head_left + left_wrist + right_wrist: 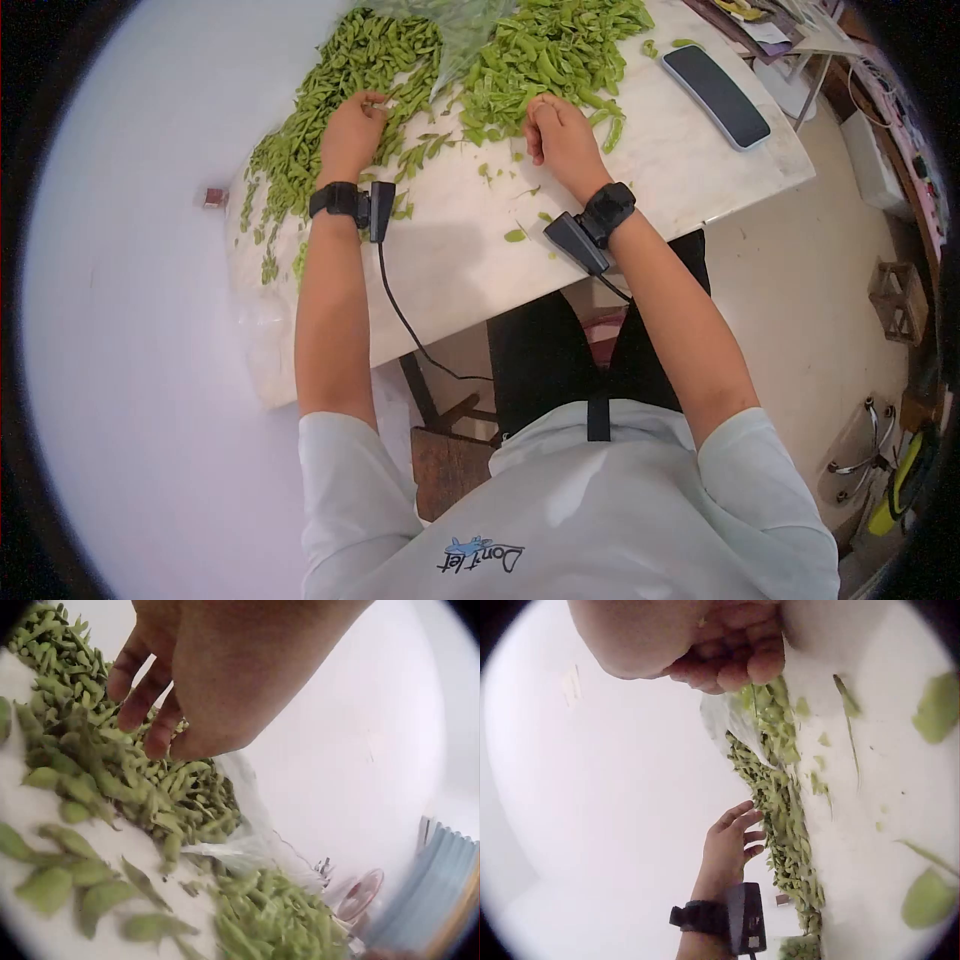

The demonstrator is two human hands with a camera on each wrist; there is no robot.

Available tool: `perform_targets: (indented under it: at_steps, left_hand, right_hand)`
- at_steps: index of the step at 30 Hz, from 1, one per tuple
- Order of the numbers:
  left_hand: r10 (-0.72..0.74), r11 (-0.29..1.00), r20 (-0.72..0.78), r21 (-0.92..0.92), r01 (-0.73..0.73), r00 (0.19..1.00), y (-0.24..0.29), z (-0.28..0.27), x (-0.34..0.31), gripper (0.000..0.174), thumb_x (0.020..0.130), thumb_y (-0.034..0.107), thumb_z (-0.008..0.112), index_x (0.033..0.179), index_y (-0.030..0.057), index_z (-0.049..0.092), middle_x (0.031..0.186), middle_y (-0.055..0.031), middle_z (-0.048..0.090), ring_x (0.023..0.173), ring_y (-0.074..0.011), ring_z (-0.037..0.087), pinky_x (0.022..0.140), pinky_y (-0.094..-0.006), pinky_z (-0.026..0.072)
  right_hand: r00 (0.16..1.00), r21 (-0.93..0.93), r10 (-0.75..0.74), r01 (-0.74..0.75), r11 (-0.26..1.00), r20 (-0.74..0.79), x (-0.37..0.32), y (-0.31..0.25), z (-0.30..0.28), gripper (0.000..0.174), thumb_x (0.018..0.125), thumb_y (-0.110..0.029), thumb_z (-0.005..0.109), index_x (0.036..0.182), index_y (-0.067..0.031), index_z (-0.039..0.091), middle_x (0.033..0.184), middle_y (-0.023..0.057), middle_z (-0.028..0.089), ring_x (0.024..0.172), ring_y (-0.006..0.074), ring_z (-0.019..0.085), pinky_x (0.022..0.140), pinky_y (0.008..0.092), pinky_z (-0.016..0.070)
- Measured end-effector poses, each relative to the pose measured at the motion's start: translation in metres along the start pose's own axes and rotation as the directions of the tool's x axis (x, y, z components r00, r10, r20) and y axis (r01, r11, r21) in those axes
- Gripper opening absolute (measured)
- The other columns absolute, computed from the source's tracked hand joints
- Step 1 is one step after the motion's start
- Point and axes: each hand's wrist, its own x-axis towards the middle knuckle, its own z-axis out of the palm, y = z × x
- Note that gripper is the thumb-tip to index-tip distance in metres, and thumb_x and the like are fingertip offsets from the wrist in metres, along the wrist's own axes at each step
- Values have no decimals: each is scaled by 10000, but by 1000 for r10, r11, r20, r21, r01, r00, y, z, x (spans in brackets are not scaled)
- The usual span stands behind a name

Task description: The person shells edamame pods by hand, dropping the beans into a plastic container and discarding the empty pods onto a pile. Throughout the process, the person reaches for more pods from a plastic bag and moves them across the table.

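My left hand (352,132) hovers over the darker heap of green bean pods (290,150), with fingers loosely bent and apart. Its fingers (131,712) overlap the pods in the left wrist view, and no pod shows in its grasp. My right hand (562,138) is at the near edge of a lighter green heap of pods (545,60). Its fingers (731,675) are curled in toward the palm. A thin green strand (754,701) shows right under those fingertips; I cannot tell whether they hold it.
A clear plastic bag (465,40) lies between the two heaps. Loose pods and scraps (515,236) dot the pale table (450,260). A phone (715,97) lies at the right side. Cabled cameras (380,212) sit on both wrists. A wooden stool (450,470) stands below the table.
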Motion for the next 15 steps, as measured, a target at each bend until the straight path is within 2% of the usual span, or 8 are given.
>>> perform_targets:
  at_steps: [3, 6, 8, 12, 15]
  left_hand:
    - [14, 999, -28, 45, -13, 1000, -16, 4, 19, 254, 841, 194, 515, 1045, 121, 646, 906, -96, 671, 812, -281, 634, 702, -379, 490]
    - [18, 999, -97, 45, -14, 995, -18, 2, 38, 262, 846, 193, 501, 1049, 121, 650, 908, -108, 670, 827, -285, 636, 715, -377, 494]
    - [35, 999, -104, 38, -31, 994, -20, 2, 50, 266, 848, 192, 499, 1054, 119, 650, 912, -121, 668, 830, -286, 636, 720, -373, 496]
    - [76, 997, -17, 3, -76, 997, -37, 20, 84, 271, 858, 192, 490, 1056, 102, 650, 936, -138, 667, 824, -287, 637, 721, -369, 499]
    - [82, 995, 40, -58, -80, 996, -29, 31, 99, 275, 866, 199, 492, 1060, 92, 656, 977, -140, 670, 817, -291, 638, 717, -387, 502]
  right_hand:
    - [1000, -40, -21, 21, 999, 6, 0, -1, 0, 310, 932, -232, 381, 726, -23, 480, 557, 48, 509, 451, 126, 486, 423, 283, 385]
    - [999, 42, 37, -38, 998, 24, 0, -4, -2, 380, 961, -296, 382, 705, -31, 476, 542, 45, 497, 437, 126, 469, 421, 287, 365]
    - [999, -18, 25, -25, 1000, 46, 0, -6, -1, 420, 969, -338, 390, 690, -36, 472, 535, 38, 491, 447, 120, 463, 433, 282, 361]
    - [1000, -106, -21, 22, 994, 9, 1, -5, 4, 453, 967, -376, 423, 672, -37, 475, 547, 33, 496, 474, 116, 451, 467, 278, 363]
    - [999, -16, 21, -22, 1000, -32, -1, -7, 6, 433, 961, -361, 445, 690, -27, 494, 561, 40, 496, 504, 132, 452, 504, 288, 373]
